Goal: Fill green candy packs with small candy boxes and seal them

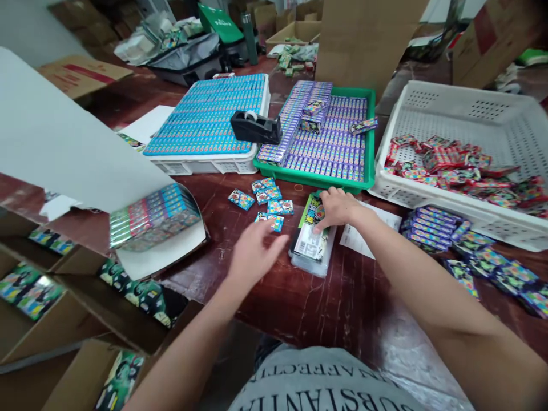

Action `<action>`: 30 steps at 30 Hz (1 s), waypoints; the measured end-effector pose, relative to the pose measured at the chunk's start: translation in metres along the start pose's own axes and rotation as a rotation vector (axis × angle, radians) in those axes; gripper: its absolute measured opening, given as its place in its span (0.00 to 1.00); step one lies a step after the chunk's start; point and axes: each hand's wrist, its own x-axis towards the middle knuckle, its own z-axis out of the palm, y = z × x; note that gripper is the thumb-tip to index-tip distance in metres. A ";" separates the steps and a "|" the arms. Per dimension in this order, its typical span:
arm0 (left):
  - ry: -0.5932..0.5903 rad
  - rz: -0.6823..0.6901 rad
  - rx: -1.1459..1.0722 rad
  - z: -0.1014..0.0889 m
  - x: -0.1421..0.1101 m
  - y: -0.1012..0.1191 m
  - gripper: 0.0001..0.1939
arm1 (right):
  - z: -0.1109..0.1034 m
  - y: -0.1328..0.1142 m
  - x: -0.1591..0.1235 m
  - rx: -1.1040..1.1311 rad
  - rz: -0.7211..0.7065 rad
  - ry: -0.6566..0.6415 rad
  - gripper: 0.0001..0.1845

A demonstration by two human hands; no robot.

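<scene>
My left hand (258, 251) reaches over the table with its thumb spread away from the fingers. Its fingertips are at the near edge of a small blue packet (270, 220); whether they touch it cannot be made out. Just beyond lie several more blue packets (268, 193), loose on the wood. My right hand (342, 208) grips the far right part of a stack of clear plastic bags (314, 265) with green-and-black printed cards. Its thumb rests on the white barcode label (309, 242), while the fingers curl over the far end.
Behind are a white tray of blue packets (209, 114), a black tape dispenser (256, 128) and a green tray of purple packets (317, 177). A white crate (462, 211) holds red packets. Purple packets (436, 225) lie right. Wrapped multicoloured packs (154, 217) and cartons (85, 285) are left.
</scene>
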 end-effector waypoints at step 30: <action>-0.731 -0.079 -0.862 -0.014 -0.053 0.065 0.25 | -0.019 -0.012 -0.168 0.322 -0.439 0.206 0.18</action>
